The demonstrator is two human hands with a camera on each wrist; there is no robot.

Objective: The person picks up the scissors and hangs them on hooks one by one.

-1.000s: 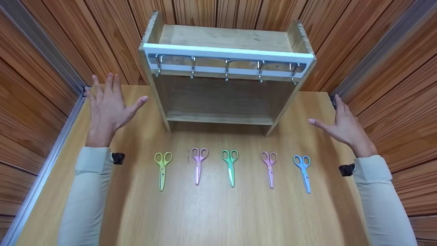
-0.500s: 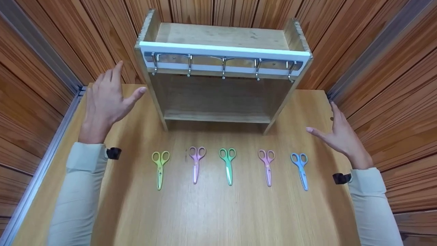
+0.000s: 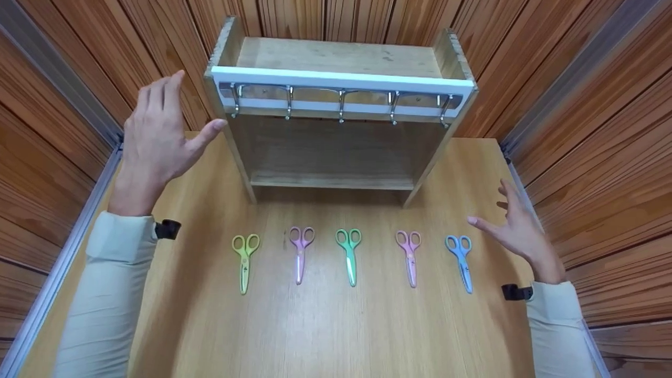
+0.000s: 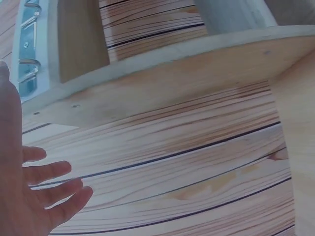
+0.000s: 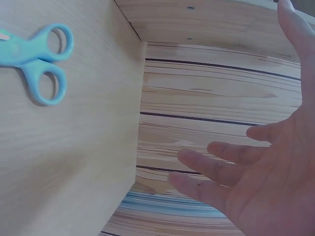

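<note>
My left hand (image 3: pixel 156 134) is raised beside the left side of a wooden shelf (image 3: pixel 336 58), thumb spread toward it, holding nothing. Over the table's right part my right hand (image 3: pixel 517 228) hovers with thumb and fingers apart, nearest the blue scissors (image 3: pixel 462 262). Leftward from these, in one row, lie pink scissors (image 3: pixel 409 258), green scissors (image 3: pixel 350 257), purple scissors (image 3: pixel 300 254) and yellow-green scissors (image 3: pixel 244 263). All have handles toward the shelf. A white rail (image 3: pixel 341 76) with several metal hooks (image 3: pixel 342 107) spans the shelf's upper front. Both palms show bare in the wrist views.
The shelf stands at the back of a light wooden table (image 3: pixel 315 336). Slatted wood walls (image 3: pixel 619 199) enclose the back and both sides. A metal strip (image 3: pixel 58 262) runs along the left edge. Each wrist wears a black camera, such as the left wrist camera (image 3: pixel 168 229).
My left hand has moved up and slightly left, its fingers closer together. The right hand has come down toward me, near the blue scissors' level. The scissors stay in their row.
</note>
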